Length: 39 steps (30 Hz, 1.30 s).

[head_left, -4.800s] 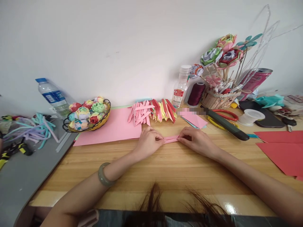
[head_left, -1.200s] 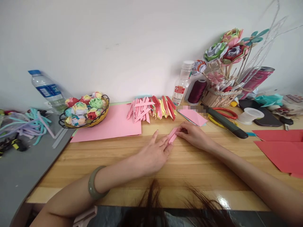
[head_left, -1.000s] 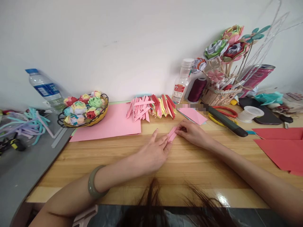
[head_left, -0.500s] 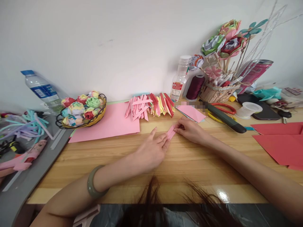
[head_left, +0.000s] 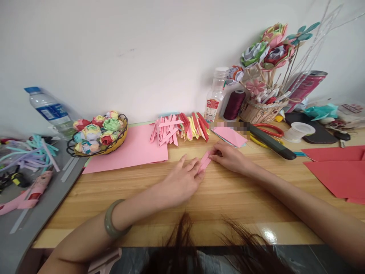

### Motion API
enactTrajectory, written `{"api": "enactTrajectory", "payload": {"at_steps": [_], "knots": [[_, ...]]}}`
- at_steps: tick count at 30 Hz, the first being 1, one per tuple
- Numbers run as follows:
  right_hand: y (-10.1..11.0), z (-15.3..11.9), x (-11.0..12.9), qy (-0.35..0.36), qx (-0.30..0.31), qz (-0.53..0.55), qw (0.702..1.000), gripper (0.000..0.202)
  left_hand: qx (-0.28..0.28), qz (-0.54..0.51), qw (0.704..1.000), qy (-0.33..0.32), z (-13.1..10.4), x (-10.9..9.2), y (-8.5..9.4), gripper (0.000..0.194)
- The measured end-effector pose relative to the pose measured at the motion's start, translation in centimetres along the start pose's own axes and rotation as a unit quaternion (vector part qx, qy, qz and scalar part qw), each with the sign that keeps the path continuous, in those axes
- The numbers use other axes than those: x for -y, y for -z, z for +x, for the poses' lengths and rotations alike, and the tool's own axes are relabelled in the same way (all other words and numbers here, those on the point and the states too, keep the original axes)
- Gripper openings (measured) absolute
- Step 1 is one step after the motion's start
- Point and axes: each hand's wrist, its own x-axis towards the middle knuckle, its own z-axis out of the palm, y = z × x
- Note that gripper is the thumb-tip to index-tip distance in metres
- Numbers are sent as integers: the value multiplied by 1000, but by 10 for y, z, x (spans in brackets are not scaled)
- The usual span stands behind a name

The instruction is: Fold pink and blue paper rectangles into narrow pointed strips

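Note:
A narrow folded pink paper strip [head_left: 205,161] lies between my two hands above the wooden table [head_left: 137,194]. My left hand [head_left: 184,179] holds the strip's lower end, its index finger and thumb side spread. The upper end is pinched by the bent fingers of my right hand [head_left: 225,156]. Just behind my right hand are cut pink paper pieces [head_left: 230,136]. A heap of folded pink, red and yellow strips [head_left: 179,128] sits farther back, near the wall.
Behind left, a basket of paper flowers [head_left: 122,139] rests on pink sheets [head_left: 137,146]. A bottle [head_left: 212,106], purple thread [head_left: 235,104], black-handled tool [head_left: 270,142] and white spool [head_left: 299,131] stand or lie right. Red paper [head_left: 336,177] is far right.
My left hand has shifted slightly down and left along the strip, so more of the pink strip shows. My right hand keeps its pinch, nearly unmoved.

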Motion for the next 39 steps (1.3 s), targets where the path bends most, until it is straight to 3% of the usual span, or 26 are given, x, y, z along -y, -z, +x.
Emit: {"api": "enactTrajectory", "payload": {"at_steps": [15,21,24,25,27,29,33,39], "knots": [[-4,-4,5,17,-25,-51,998,8,-13,-13,1000,1,2,-1,-2,44],[-6,-2,-4,-15,-88,-63,994,13,-15,1,1000,6,2,-4,-1,44],[-1,-9,0,51,-114,-43,991,24,-16,2,1000,4,2,-4,-2,45],[0,-13,3,106,-102,-34,989,30,-14,0,1000,5,2,-4,-1,46],[2,-23,8,208,31,-37,977,41,-3,-10,1000,8,3,-4,0,47],[2,-31,11,235,116,-74,962,56,9,-20,1000,11,3,-4,1,48],[2,-34,8,221,153,-118,956,59,23,-20,999,14,3,-5,2,48],[5,-31,6,221,153,-137,953,61,20,-10,1000,17,-1,-7,1,49]]}}
